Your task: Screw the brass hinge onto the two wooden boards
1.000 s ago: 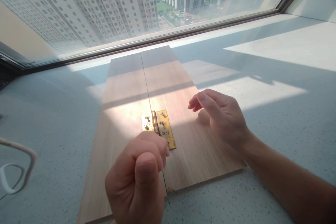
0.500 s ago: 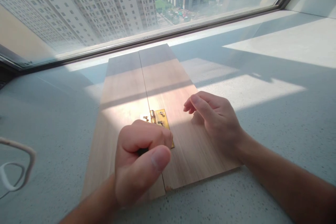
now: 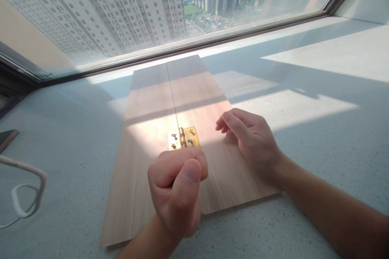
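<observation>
Two pale wood boards lie side by side, the left board (image 3: 121, 194) and the right board (image 3: 219, 186), with a thin seam between them. A brass hinge (image 3: 182, 137) spans the seam, with several screws in its leaves. My left hand (image 3: 178, 190) is a closed fist above the hinge, hiding its near end; whatever is inside the fist is hidden. My right hand (image 3: 252, 137) rests by the right board's outer edge, fingers loosely curled together and thumb against the index finger, with nothing visible in it.
The boards lie on a pale speckled sill (image 3: 319, 145) striped with sunlight and shadow. A window frame (image 3: 212, 44) runs along the back. At the left are a white looped cable (image 3: 42, 186) and a dark flat piece (image 3: 7, 139).
My left fist has turned and moved slightly right, and more of the hinge's left leaf shows. A dark bit seen in the fist earlier is hidden now. The view has shifted slightly.
</observation>
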Tool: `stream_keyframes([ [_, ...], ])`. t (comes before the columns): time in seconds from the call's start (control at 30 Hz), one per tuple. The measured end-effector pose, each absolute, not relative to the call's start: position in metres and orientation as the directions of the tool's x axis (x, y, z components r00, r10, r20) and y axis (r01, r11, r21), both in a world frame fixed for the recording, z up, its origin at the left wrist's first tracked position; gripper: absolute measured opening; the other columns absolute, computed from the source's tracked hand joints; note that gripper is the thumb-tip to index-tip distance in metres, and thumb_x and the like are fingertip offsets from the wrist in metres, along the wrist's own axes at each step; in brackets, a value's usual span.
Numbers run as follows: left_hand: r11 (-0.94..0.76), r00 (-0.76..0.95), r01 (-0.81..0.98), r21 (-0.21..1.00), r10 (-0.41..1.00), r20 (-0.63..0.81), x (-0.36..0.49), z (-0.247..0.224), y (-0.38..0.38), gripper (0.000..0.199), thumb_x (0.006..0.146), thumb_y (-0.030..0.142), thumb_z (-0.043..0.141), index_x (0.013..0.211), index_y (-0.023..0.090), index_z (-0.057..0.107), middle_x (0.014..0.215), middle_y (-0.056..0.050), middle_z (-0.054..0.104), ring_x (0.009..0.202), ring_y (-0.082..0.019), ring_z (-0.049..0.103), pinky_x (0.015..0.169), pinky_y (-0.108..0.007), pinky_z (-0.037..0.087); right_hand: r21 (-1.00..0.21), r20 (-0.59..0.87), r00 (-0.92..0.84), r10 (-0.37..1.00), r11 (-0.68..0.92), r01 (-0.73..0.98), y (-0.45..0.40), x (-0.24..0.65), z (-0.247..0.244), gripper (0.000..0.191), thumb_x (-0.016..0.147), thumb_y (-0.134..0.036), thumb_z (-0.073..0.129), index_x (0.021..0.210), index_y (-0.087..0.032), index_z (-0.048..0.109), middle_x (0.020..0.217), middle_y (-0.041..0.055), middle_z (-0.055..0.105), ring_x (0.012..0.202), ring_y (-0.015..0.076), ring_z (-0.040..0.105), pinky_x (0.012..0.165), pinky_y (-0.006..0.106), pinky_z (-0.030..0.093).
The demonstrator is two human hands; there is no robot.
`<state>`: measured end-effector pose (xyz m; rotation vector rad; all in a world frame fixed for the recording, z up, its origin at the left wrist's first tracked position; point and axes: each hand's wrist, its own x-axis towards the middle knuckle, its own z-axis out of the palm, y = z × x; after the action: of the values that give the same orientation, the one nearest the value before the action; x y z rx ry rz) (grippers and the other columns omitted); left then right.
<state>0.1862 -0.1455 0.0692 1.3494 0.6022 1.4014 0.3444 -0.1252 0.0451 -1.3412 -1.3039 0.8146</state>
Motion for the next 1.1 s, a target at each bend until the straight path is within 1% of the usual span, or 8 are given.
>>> stream_keyframes([
  [0.23, -0.135, 0.477, -0.396, 0.908, 0.815, 0.329, 0.172, 0.073, -0.128, 0.051, 0.093, 0.048, 0.042, 0.053, 0.017, 0.031, 0.043, 0.004, 0.024, 0.040, -0.008, 0.024, 0.043, -0.026, 0.020, -0.951, 0.199, 0.169, 0.965, 0.149, 0.270, -0.126, 0.344, 0.047, 0.036, 0.093, -0.043, 0.051, 0.072, -0.017, 0.064, 0.073, 0.0004, 0.065, 0.070, 0.0123, 0.058, 0.064, 0.027, 0.044],
  [0.33, -0.120, 0.323, -0.405, 0.906, 0.909, 0.264, 0.176, 0.074, -0.129, 0.058, 0.089, 0.063, 0.040, 0.054, 0.018, 0.035, 0.042, 0.005, 0.026, 0.040, -0.009, 0.027, 0.043, -0.026, 0.024, -0.945, 0.215, 0.170, 0.962, 0.161, 0.285, -0.127, 0.344, 0.049, 0.035, 0.093, -0.041, 0.051, 0.072, -0.018, 0.064, 0.072, 0.0002, 0.065, 0.070, 0.0122, 0.058, 0.065, 0.027, 0.044],
  [0.47, -0.286, 0.002, -0.294, 0.912, 0.954, 0.299, 0.184, 0.070, -0.142, 0.068, 0.081, 0.073, 0.045, 0.046, 0.016, 0.033, 0.047, 0.002, 0.036, 0.048, -0.012, 0.040, 0.049, -0.028, 0.031, -0.946, 0.218, 0.184, 0.958, 0.162, 0.281, -0.126, 0.344, 0.050, 0.035, 0.093, -0.043, 0.051, 0.072, -0.018, 0.064, 0.072, 0.0004, 0.065, 0.070, 0.0128, 0.058, 0.065, 0.028, 0.045],
  [0.53, -0.302, -0.019, -0.261, 0.917, 0.951, 0.308, 0.186, 0.068, -0.148, 0.067, 0.081, 0.074, 0.044, 0.047, 0.017, 0.035, 0.047, 0.002, 0.034, 0.047, -0.012, 0.039, 0.049, -0.029, 0.031, -0.941, 0.225, 0.180, 0.958, 0.166, 0.293, -0.126, 0.344, 0.048, 0.035, 0.092, -0.043, 0.052, 0.071, -0.019, 0.064, 0.072, 0.0005, 0.065, 0.070, 0.0131, 0.058, 0.065, 0.028, 0.045],
  [0.7, -0.380, 0.185, -0.031, 0.925, 0.907, 0.379, 0.178, 0.073, -0.145, 0.065, 0.089, 0.070, 0.030, 0.055, 0.018, 0.052, 0.054, -0.001, 0.048, 0.057, -0.015, 0.048, 0.057, -0.031, 0.036, -0.886, 0.386, 0.103, 0.917, 0.337, 0.317, -0.135, 0.344, 0.056, 0.023, 0.090, -0.039, 0.057, 0.077, -0.021, 0.064, 0.069, -0.0013, 0.063, 0.063, 0.0115, 0.056, 0.059, 0.026, 0.045],
  [0.8, -0.538, 0.418, 0.103, 0.837, 0.787, 0.454, 0.166, 0.081, -0.130, 0.064, 0.082, 0.075, 0.038, 0.064, 0.018, 0.062, 0.059, -0.003, 0.056, 0.060, -0.016, 0.051, 0.063, -0.032, 0.039, -0.762, 0.534, -0.138, 0.834, 0.546, 0.347, -0.146, 0.341, 0.086, 0.020, 0.084, -0.042, 0.064, 0.093, -0.024, 0.064, 0.069, -0.0044, 0.062, 0.058, 0.0100, 0.055, 0.055, 0.024, 0.044],
  [0.97, -0.682, 0.673, 0.016, 0.731, 0.548, 0.497, 0.144, 0.087, -0.103, 0.053, 0.075, 0.073, 0.053, 0.070, 0.021, 0.065, 0.064, -0.002, 0.059, 0.068, -0.019, 0.051, 0.070, -0.034, 0.036, -0.565, 0.256, -0.651, 0.715, 0.657, 0.499, -0.155, 0.332, 0.148, 0.024, 0.089, -0.026, 0.060, 0.112, -0.034, 0.060, 0.078, -0.0069, 0.066, 0.063, 0.0091, 0.057, 0.058, 0.022, 0.041],
  [1.1, -0.766, 0.748, 0.097, 0.636, 0.478, 0.461, 0.136, 0.087, -0.093, 0.038, 0.066, 0.054, 0.077, 0.063, 0.021, 0.058, 0.066, 0.001, 0.059, 0.073, -0.019, 0.050, 0.077, -0.035, 0.034, -0.359, 0.028, -0.724, 0.689, 0.683, 0.636, -0.157, 0.316, 0.164, 0.021, 0.079, -0.012, 0.059, 0.095, -0.025, 0.060, 0.083, -0.0020, 0.066, 0.062, 0.0117, 0.054, 0.055, 0.025, 0.035],
])
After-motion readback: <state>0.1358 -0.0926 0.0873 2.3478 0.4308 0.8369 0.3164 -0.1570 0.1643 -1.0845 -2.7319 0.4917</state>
